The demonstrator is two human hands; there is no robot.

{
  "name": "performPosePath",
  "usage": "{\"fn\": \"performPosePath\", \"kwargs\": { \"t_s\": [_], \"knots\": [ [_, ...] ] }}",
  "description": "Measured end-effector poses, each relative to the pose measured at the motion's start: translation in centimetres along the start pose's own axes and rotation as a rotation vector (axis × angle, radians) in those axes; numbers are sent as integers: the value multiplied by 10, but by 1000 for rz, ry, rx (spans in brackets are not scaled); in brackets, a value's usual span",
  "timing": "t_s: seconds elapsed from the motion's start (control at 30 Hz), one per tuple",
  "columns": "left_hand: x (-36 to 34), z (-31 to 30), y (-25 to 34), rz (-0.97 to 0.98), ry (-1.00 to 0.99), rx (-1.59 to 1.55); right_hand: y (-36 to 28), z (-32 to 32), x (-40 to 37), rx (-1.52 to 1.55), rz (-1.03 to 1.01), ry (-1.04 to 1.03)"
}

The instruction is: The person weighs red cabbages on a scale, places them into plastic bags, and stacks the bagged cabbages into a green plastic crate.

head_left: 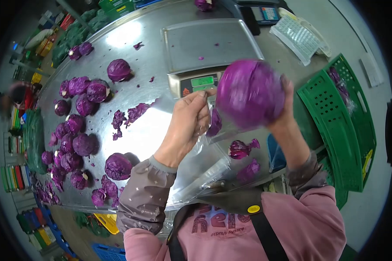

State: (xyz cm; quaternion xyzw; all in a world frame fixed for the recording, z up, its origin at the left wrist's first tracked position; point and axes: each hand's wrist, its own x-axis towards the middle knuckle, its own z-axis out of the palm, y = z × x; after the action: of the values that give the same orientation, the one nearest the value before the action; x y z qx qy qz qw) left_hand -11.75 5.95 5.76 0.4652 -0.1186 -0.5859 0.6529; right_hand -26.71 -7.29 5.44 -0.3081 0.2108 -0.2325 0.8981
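Holding a red cabbage (250, 93) above the worktop (139, 135), right hand (285, 116) fingers clamped round it, the person pinches a clear bag (218, 130) between left hand (188, 122) fingers, and keeping its mouth wide beneath the head seems wise.

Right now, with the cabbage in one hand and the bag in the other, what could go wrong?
The red cabbage is blurred with motion and held by the right hand alone; it could slip and drop onto the steel table.
The left hand pinches only the top of the clear bag, so its mouth may hang shut and the cabbage could miss it.
Leaf scraps lie near the table's edge and might get knocked off.
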Motion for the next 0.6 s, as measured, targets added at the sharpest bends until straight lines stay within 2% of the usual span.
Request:
{"fn": "performPosePath", "kwargs": {
  "t_s": [0.07, 0.13, 0.17, 0.23, 0.27, 0.3, 0.33, 0.43, 0.47, 0.53, 0.6],
  "knots": [
    [7, 8, 1, -2, -41, 62, 19, 2, -28, 20, 14, 6],
    [13, 12, 0, 36, -86, 179, 33, 4, -41, 151, 137, 167],
    [8, 17, -2, 25, -36, 273, 38, -4, -48, 154, 126, 168],
    [11, 15, -21, 24, -60, 356, 51, -23, -58, 177, 246, 178],
    [15, 12, -34, 23, -76, 433, 58, -27, -66, 178, 237, 175],
    [17, 15, -52, 311, -78, 827, 66, -29, -76, -43, 255, 189],
    [19, 18, -64, 726, -117, 1067, 73, -33, -83, -265, 273, 204],
    [-11, 32, -81, 619, -109, 1200, 91, -44, -87, -171, 368, 305],
    [-20, 33, -87, 587, -166, 1255, 96, -54, -85, -177, 369, 304],
    [-40, 30, -94, 547, -213, 1318, 103, -71, -81, 35, 392, 321],
    [-64, 23, -96, 643, -24, 1484, 103, -71, -84, 81, 407, 288]
  ]
}}
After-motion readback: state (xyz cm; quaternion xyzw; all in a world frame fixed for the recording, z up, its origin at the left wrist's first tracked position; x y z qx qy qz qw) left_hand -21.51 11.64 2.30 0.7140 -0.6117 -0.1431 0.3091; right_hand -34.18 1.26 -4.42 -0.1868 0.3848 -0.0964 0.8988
